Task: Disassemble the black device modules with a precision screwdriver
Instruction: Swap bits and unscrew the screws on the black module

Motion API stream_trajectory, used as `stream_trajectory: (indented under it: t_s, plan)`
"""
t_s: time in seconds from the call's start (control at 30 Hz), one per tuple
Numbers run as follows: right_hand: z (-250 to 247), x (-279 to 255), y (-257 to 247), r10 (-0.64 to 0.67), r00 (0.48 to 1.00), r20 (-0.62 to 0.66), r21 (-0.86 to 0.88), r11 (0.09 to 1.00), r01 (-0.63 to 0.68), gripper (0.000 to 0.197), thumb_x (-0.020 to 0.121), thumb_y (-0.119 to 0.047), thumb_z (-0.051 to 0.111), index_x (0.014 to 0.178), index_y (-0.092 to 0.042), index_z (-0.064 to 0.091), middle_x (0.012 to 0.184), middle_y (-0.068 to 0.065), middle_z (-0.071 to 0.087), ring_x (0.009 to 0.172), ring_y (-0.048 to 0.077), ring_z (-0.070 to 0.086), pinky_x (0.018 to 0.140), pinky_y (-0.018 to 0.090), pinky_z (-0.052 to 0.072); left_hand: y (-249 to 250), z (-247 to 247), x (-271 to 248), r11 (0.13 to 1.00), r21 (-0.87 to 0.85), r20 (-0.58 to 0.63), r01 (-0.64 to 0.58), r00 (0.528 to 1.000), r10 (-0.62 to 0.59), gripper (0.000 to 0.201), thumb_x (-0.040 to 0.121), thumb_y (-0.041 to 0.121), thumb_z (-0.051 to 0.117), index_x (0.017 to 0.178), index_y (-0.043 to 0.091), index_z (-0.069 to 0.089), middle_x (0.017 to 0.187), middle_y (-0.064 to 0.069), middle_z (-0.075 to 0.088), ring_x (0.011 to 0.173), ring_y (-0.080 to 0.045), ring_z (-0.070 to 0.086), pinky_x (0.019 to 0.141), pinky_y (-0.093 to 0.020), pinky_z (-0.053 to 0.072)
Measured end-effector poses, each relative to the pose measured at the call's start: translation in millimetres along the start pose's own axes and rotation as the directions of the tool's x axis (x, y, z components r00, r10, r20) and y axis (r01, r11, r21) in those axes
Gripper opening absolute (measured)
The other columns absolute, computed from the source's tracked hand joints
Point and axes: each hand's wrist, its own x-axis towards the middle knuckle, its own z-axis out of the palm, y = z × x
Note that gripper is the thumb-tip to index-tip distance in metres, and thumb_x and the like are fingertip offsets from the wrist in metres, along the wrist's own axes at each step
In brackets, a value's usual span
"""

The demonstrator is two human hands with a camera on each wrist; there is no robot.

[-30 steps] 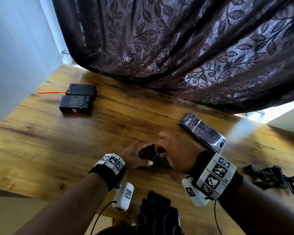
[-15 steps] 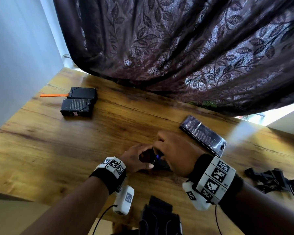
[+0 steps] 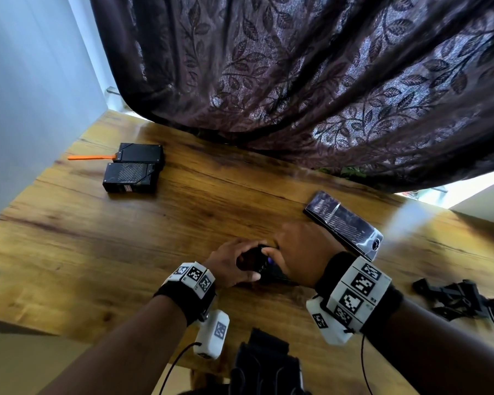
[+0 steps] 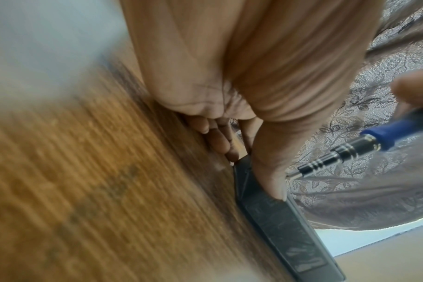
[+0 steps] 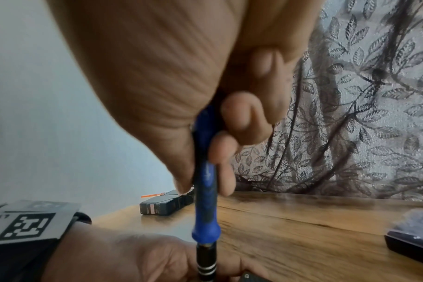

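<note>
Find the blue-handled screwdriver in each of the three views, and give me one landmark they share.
Head: screwdriver low centre, only a blue bit showing between the two hands.
Left wrist: right edge, blue handle and metal tip slanting down-left.
Right wrist: centre, upright in the right hand.
Shared landmark: the leaf-patterned curtain.

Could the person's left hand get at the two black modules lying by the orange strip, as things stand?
Probably not yet: the left hand holds the black module under the screwdriver. The bare table towards the two black modules leaves the way free.
</note>
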Motion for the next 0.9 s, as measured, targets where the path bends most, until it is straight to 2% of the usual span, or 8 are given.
stream_trajectory:
  t_s: [0.1,0.2,0.3,0.37,0.5,0.63,0.8,0.9]
  plan:
    - [-3.4,-0.6,-4.0,0.01,1.0,0.014,-0.058,0.998,-0.01,0.041,0.106,-0.051,0.036,0.095,-0.019,0.06,0.086,0.001,0.058,0.074,0.017,0.05,0.066,0.031,0.043,0.5,-0.9,0.8,1.0,-0.01,0.005,-0.003,1.0,0.003,0.081,0.079,0.051,0.078,0.148,0.055,0.035,0.147,0.015,0.041,0.13,-0.014,0.045,0.109,-0.044,0.045]
    - [-1.5,-2.8,-3.4,-0.041,0.999,-0.014,0.053,0.998,0.041,0.032,0.101,-0.048,0.052,0.113,-0.019,0.061,0.105,0.0,0.058,0.086,0.015,0.052,0.075,0.03,0.049,-0.5,0.9,1.2,1.0,0.011,0.013,0.014,1.0,-0.014,0.088,0.072,0.064,0.073,0.15,0.051,0.035,0.148,0.014,0.041,0.131,-0.015,0.045,0.11,-0.046,0.045]
    - [-1.1,-5.4,-0.6,-0.126,0.99,-0.062,0.14,0.981,0.134,0.03,0.093,-0.029,0.069,0.119,-0.02,0.057,0.115,-0.002,0.046,0.098,0.015,0.049,0.082,0.03,0.051,-3.2,4.5,1.1,0.999,0.018,-0.014,0.03,0.999,-0.03,0.089,0.066,0.073,0.069,0.146,0.047,0.04,0.144,0.016,0.043,0.128,-0.015,0.048,0.109,-0.049,0.045]
    - [-1.2,-4.7,-0.1,-0.105,0.993,-0.048,0.138,0.984,0.111,0.024,0.092,-0.025,0.07,0.114,-0.019,0.06,0.11,-0.002,0.047,0.094,0.015,0.05,0.079,0.03,0.051,-2.6,4.7,-0.3,1.0,0.02,-0.023,0.019,1.0,-0.019,0.084,0.069,0.069,0.071,0.145,0.048,0.04,0.142,0.017,0.044,0.127,-0.015,0.048,0.109,-0.05,0.045]
    - [0.3,-0.6,1.9,-0.01,1.0,-0.004,0.081,0.997,0.011,0.026,0.1,-0.042,0.058,0.104,-0.017,0.063,0.104,0.001,0.054,0.084,0.014,0.05,0.078,0.033,0.051,2.4,0.6,-3.5,0.999,0.03,-0.002,0.016,1.0,-0.016,0.082,0.083,0.05,0.077,0.149,0.055,0.03,0.146,0.017,0.038,0.134,-0.016,0.041,0.113,-0.052,0.039]
    - [-3.7,-0.7,-1.8,0.053,0.999,-0.008,-0.029,0.998,-0.053,0.047,0.104,-0.048,0.044,0.067,-0.02,0.035,0.07,-0.002,0.043,0.058,0.012,0.037,0.065,0.033,0.043,6.3,-1.6,-6.8,1.0,0.021,0.012,0.013,1.0,-0.014,0.081,0.08,0.054,0.075,0.14,0.069,0.022,0.141,0.021,0.036,0.134,-0.016,0.041,0.112,-0.054,0.039]
    - [-5.5,0.9,-1.5,0.069,0.997,-0.016,-0.016,0.997,-0.069,0.048,0.104,-0.048,0.046,0.064,-0.023,0.036,0.068,-0.003,0.043,0.058,0.012,0.041,0.062,0.032,0.045,10.5,-5.2,-8.6,1.0,0.015,0.031,0.012,0.999,-0.013,0.08,0.075,0.06,0.073,0.136,0.074,0.022,0.147,0.015,0.038,0.134,-0.017,0.041,0.112,-0.054,0.04]
    - [-6.6,-0.5,0.8,0.05,0.999,0.01,-0.023,0.998,-0.05,0.045,0.102,-0.054,0.046,0.071,-0.021,0.045,0.081,-0.002,0.053,0.068,0.016,0.049,0.065,0.033,0.045,11.0,-6.9,-9.1,1.0,0.001,0.046,0.014,0.999,-0.014,0.079,0.078,0.056,0.076,0.138,0.071,0.027,0.145,0.017,0.039,0.129,-0.013,0.044,0.111,-0.051,0.042]
